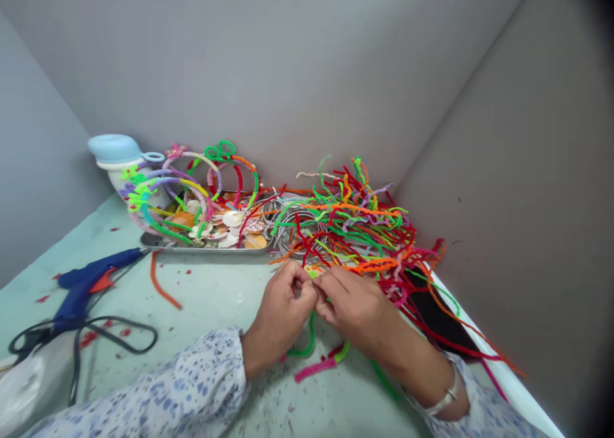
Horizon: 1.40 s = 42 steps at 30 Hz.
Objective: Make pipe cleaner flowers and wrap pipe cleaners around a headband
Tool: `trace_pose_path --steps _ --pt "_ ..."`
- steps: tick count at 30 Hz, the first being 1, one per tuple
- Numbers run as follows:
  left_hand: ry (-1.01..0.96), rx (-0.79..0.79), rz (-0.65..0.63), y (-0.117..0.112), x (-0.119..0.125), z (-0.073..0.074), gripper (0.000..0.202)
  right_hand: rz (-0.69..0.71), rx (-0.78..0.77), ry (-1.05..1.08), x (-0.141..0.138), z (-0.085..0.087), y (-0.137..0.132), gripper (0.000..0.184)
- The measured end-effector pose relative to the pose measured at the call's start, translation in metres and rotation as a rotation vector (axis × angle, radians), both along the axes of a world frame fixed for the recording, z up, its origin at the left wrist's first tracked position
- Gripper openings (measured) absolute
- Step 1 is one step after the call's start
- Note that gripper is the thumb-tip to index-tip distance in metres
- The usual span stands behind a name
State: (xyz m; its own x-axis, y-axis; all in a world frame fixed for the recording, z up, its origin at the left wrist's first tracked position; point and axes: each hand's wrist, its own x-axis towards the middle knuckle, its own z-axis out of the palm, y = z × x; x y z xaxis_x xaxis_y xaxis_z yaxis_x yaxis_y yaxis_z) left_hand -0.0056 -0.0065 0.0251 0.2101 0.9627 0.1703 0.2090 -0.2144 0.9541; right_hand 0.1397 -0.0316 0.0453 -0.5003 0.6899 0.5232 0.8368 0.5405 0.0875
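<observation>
My left hand and my right hand meet fingertip to fingertip over the front of the table. Both are closed in a pinch on a yellow-green pipe cleaner, of which a small bit shows above the fingers; the rest is hidden. Below them curves a green pipe cleaner; whether it belongs to the same piece I cannot tell. Under my right hand lies a pink pipe cleaner piece with red and lime bits beside it. A large tangle of coloured pipe cleaners is heaped just beyond my hands.
A metal tray holds seashells, with fuzzy-wrapped hoops leaning over it. Coiled wire sits right of the shells. At left are a blue glue gun with a looping black cord, a blue-lidded bottle and an orange strip.
</observation>
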Motion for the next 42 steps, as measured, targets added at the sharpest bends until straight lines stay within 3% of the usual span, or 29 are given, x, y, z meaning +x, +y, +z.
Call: trace_pose_path --steps 12,17,20,29,35,42 --pt "-0.042 -0.054 0.036 -0.003 0.0 0.01 0.008 -0.043 0.09 0.146 -0.008 -0.008 -0.002 0.015" --pt "-0.159 -0.158 -0.108 0.002 -0.002 0.015 0.013 -0.118 0.015 0.381 -0.01 0.002 0.003 0.015" --pt "-0.202 -0.142 -0.155 0.003 -0.004 0.015 0.02 -0.124 -0.068 0.453 -0.009 0.007 0.007 0.013" --pt "0.01 0.016 -0.092 0.003 -0.005 0.007 0.016 -0.105 -0.128 0.244 -0.006 -0.001 0.004 0.015" --pt "0.05 0.035 -0.033 -0.001 -0.002 0.002 0.013 -0.026 -0.022 0.009 -0.003 0.0 -0.001 0.015" --pt "-0.067 -0.064 -0.018 -0.005 0.001 0.013 0.012 0.011 0.213 0.064 -0.004 -0.009 0.001 0.009"
